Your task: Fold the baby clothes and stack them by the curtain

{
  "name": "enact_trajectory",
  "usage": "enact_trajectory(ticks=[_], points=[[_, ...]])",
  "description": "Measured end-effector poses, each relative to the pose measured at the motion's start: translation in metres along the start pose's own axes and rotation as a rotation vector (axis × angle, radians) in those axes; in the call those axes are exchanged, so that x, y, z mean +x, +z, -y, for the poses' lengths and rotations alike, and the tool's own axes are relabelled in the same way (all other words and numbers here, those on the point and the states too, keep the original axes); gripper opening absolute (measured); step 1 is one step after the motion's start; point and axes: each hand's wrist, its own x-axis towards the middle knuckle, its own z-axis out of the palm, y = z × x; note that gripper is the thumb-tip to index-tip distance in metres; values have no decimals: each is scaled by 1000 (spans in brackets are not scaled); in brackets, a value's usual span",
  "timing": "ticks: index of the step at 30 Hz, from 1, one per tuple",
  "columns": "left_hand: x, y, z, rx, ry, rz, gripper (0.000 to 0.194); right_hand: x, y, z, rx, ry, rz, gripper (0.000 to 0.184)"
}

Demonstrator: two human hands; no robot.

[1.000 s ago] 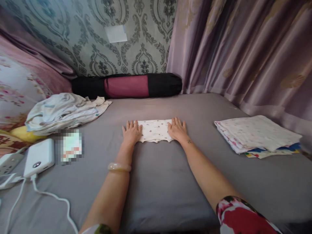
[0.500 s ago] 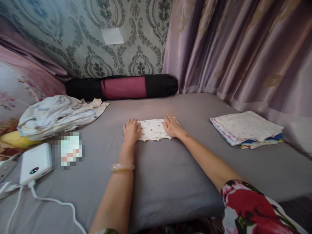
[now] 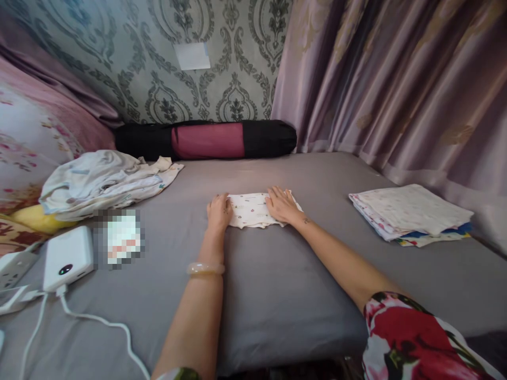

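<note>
A small folded cloth [image 3: 250, 210], cream with tiny printed figures, lies flat on the grey bed sheet in front of me. My left hand [image 3: 219, 212] rests at its left edge, palm down with the fingers a little bent; part of that edge is hidden under it. On the right part of the cloth my right hand [image 3: 282, 203] lies flat with its fingers stretched out, and a strip of the cloth shows beyond it. The cloth's near edge is slightly wavy.
To the right sits a stack of folded cloths [image 3: 412, 208]. At the left are a crumpled pile of light cloths [image 3: 103, 179], a white power bank [image 3: 69, 258] with cables and a power strip [image 3: 16, 266]. A black and maroon roll bag [image 3: 208, 141] lies along the wall.
The view has shifted slightly, so the scene sits further right. My left fingers look more bent, and more of the cloth's right edge shows beside my right hand.
</note>
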Motion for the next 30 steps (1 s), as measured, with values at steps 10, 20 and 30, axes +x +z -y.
enact_trajectory(ticks=[10,20,30], points=[[4,2,5,-67,-55,-35,43,-1,14,11,26,-30,-8,59],[5,-3,6,-116,-143,-44,42,6,5,44,35,-99,-57,58],[3,-4,7,-139,-210,-77,43,8,20,54,13,-127,-63,56]])
